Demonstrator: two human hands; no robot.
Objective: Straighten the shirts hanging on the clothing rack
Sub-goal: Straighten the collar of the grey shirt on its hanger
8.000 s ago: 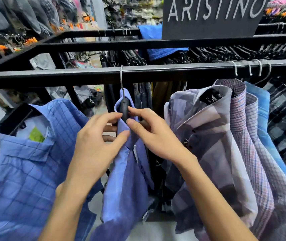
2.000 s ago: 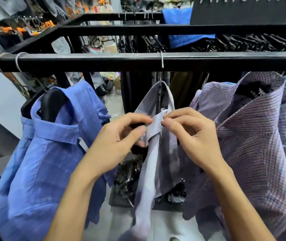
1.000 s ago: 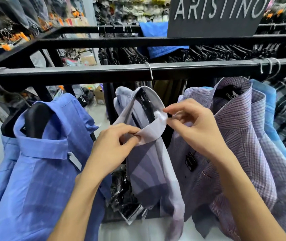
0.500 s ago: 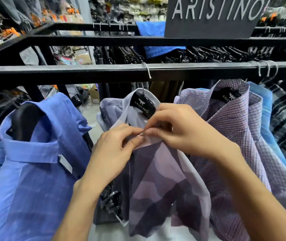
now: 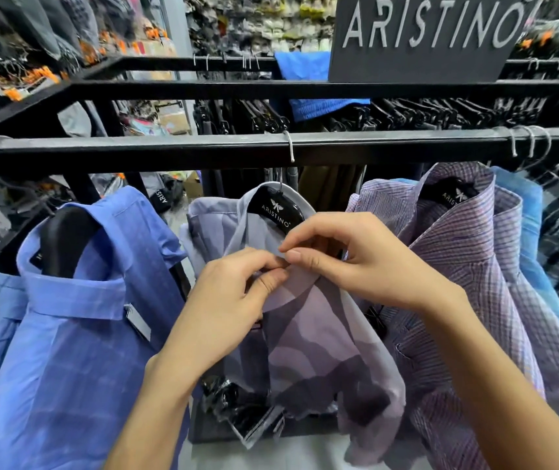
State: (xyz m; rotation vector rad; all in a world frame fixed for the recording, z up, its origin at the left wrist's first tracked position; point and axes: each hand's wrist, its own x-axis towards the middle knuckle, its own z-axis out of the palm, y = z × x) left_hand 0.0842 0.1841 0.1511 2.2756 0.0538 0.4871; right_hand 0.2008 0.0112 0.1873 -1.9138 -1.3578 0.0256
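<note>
Grey-lilac patterned shirt (image 5: pixel 319 337) hangs mid-rail on black hanger (image 5: pixel 276 207) printed "ARISTINO". Left hand (image 5: pixel 234 300) and right hand (image 5: pixel 356 256) both pinch collar front, fingertips meeting at placket: each grip holding shirt. Black rail (image 5: pixel 169 149) of clothing rack spans view. Two blue shirts (image 5: pixel 78 320) left; purple check shirt (image 5: pixel 468 266) just right, more beyond. "ARISTINO" sign (image 5: pixel 424 32) above. Shop interior, stock crowded behind.

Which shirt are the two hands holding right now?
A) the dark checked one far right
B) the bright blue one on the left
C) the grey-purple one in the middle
C: the left hand and right hand both pinch the collar of the grey-purple shirt.
</note>
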